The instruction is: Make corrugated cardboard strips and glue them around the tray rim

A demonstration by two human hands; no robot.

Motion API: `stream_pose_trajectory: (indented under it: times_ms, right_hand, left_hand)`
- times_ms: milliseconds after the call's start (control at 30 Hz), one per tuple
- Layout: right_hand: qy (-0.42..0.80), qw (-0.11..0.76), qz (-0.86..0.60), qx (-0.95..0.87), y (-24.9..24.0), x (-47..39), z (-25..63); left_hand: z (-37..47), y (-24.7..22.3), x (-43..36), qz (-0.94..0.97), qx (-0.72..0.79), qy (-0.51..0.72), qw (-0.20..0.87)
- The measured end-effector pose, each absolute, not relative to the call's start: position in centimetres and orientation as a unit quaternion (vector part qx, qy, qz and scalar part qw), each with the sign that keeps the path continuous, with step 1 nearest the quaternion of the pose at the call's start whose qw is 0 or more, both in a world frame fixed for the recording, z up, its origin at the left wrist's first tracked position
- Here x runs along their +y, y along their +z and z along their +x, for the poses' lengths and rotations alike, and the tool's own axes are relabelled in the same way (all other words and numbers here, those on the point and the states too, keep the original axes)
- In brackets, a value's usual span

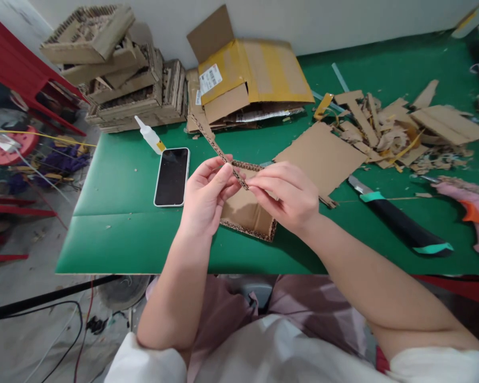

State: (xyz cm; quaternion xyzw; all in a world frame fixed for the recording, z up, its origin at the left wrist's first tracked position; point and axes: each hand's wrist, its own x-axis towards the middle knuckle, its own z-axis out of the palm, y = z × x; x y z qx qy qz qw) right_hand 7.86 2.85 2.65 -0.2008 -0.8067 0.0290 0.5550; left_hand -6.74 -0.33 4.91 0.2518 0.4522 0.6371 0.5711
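Although a white label (210, 78) on the box (269, 69) beyond the grip bears print, the lettering is too small to read from where I stand. Yellow tape covers much of that box. The strip (211, 139), of corrugated cardboard, is held by both hands above the far part of the tray (247, 213). Its longer free part slants away to the left of the grip; its near end meets the right fingertips. The tray, shallow and edged with cardboard, is directly below the hands, over the green table (115, 234). The left hand (207, 194) is closed in a pinch on the strip, thumb uppermost, fingers curled. The right hand (287, 194) is closed likewise, its back upward, thumb and fingers on the near end. Both forearms reach forward and converge. Left of the grip lies the phone (171, 178), screen dark, with the bottle (148, 135) just beyond. To the right are the sheet (323, 157), the knife (403, 221) and, farther out, the glue gun (473, 207).
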Motion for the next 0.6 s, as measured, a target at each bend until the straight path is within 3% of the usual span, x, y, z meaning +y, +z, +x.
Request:
stream_pose_trajectory:
  times_ms: [600]
  right_hand:
    - [-0.020,0.540,-0.209,-0.815,2.47,2.88,7.94]
  left_hand:
    - [-6.31,4.99,-0.36,0.222,0.458,0.638,0.579]
